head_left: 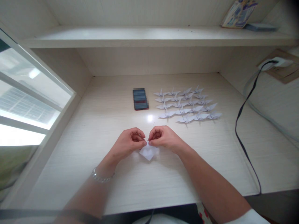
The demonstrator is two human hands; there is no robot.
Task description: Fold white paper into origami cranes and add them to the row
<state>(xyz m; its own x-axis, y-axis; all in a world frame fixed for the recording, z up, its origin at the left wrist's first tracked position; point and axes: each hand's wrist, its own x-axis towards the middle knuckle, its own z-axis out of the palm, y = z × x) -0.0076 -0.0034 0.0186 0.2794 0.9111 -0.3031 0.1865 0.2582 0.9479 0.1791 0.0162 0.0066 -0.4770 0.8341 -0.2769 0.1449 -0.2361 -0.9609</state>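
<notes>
A small folded piece of white paper (149, 152) lies in front of me, one corner pointing toward me. My left hand (130, 140) pinches its far tip from the left, thumb against bent fingers. From the right, my right hand (164, 138) pinches the same tip, so the two thumbs almost meet there. Part of the paper's upper edge is hidden behind the fingers. Beyond my right hand stand several rows of white paper cranes (191, 109), close together with their wings spread.
A dark, blurred-out rectangular object (140, 99) lies left of the cranes on the pale desk (77, 149). At right, a black cable (240, 132) hangs from a wall socket (280, 63) across the desk. A shelf (149, 43) runs overhead; a window (30, 84) is at left.
</notes>
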